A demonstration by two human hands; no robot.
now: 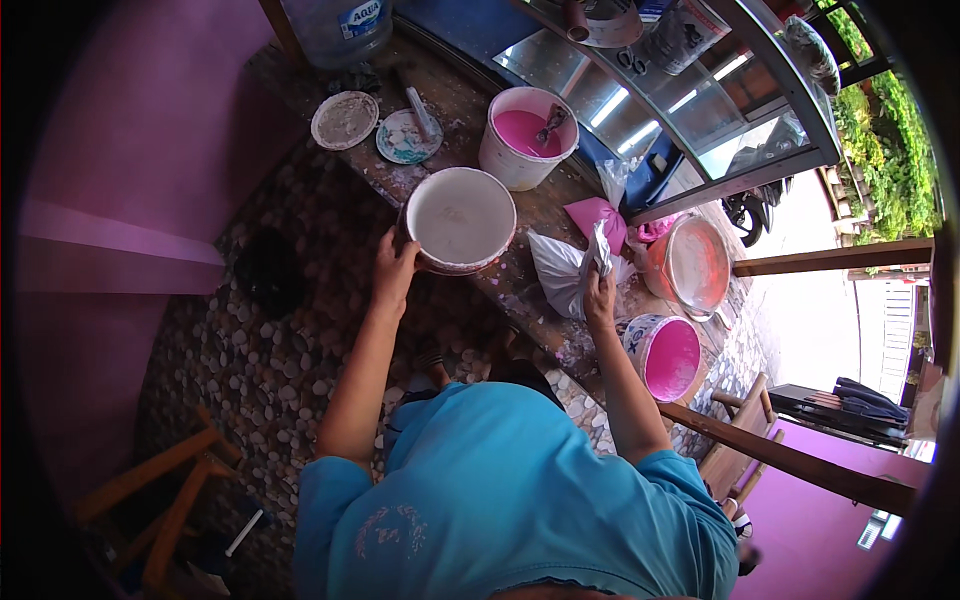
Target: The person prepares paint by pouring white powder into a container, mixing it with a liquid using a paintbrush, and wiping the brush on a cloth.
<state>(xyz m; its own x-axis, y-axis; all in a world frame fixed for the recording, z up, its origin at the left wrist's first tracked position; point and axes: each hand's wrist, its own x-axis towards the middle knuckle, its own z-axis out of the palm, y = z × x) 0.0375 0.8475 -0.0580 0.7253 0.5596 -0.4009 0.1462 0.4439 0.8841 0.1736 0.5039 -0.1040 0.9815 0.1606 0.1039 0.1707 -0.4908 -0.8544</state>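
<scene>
My left hand (pixel 393 262) grips the rim and side of a white bucket (pixel 462 222) whose inside looks bare and whitish; the bucket is at the table's near edge. My right hand (pixel 600 292) is closed round the gathered neck of a white plastic bag (pixel 560 272), which bulges with its contents on the table. Those contents are hidden. Just behind it lies a clear bag of pink stuff (pixel 598 216). Beyond the white bucket stands a tub of pink paint (pixel 528 132) with a paint-smeared tool (pixel 552 122) leaning in it.
Two paint-crusted lids (pixel 345 120) lie at the far left near a large water bottle (pixel 345 30). To the right are an orange-stained bucket (pixel 688 262) and a pink-coated bucket on its side (pixel 672 358). A glass cabinet (pixel 690 90) borders the table (pixel 440 65). Wooden legs (pixel 185 490) stand lower left.
</scene>
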